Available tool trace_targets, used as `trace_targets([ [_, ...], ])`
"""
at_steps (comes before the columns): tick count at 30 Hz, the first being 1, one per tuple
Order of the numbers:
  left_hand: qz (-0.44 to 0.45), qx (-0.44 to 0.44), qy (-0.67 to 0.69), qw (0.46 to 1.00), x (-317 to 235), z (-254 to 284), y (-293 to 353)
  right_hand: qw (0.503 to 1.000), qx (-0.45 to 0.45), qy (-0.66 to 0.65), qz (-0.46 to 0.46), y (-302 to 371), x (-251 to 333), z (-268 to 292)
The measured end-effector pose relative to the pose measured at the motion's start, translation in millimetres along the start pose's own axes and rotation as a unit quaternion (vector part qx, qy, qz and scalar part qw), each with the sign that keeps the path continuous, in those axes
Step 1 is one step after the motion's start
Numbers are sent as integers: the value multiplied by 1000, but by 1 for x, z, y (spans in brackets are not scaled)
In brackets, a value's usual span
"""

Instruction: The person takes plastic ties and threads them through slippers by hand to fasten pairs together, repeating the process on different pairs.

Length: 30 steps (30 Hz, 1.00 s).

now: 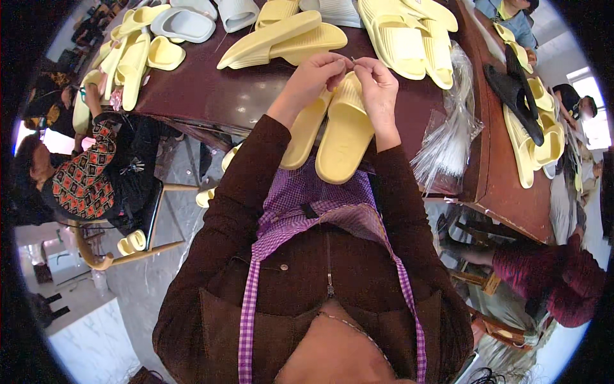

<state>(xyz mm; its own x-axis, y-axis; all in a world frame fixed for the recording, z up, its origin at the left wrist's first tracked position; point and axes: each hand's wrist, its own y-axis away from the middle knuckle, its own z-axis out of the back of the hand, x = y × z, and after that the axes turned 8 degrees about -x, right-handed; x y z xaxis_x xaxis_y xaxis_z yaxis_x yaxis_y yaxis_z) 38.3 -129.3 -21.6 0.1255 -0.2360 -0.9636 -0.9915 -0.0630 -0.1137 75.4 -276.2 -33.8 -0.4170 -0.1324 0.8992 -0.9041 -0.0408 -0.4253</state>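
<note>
Evidently fine fingertip work: my left hand (320,73) pinched narrow, right hand (378,86) likewise, tips nearly meeting above toe end of yellow slipper pair (345,150). Both seemed to hold thin strand (352,60); too small to be sure. Pair lay side by side at near edge of table (236,96), heels toward purple checked apron (288,205). Good handling, I judged, meant pinching near strand's end, keeping pair aligned, pulling gently lest soft-looking foam crease. Materials: matte foam, ribbed straps, rounded heels; glossy dark-red tabletop; whitish bundle of strands (441,150) fanned out at right.
</note>
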Motion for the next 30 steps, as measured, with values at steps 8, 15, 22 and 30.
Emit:
trace_targets([
  [8, 15, 8, -33, 999, -2, 3, 0, 1000, 2, 12, 3, 0, 2, 0],
  [15, 17, -10, 26, 999, -3, 1, 1, 999, -4, 41, -3, 0, 3, -1],
  [22, 57, -8, 27, 998, -2, 4, 0, 996, 9, 94, -3, 5, 6, -1],
  [30, 72, 0, 18, 997, -4, 1, -1, 995, 17, 93, -5, 2, 3, 2],
])
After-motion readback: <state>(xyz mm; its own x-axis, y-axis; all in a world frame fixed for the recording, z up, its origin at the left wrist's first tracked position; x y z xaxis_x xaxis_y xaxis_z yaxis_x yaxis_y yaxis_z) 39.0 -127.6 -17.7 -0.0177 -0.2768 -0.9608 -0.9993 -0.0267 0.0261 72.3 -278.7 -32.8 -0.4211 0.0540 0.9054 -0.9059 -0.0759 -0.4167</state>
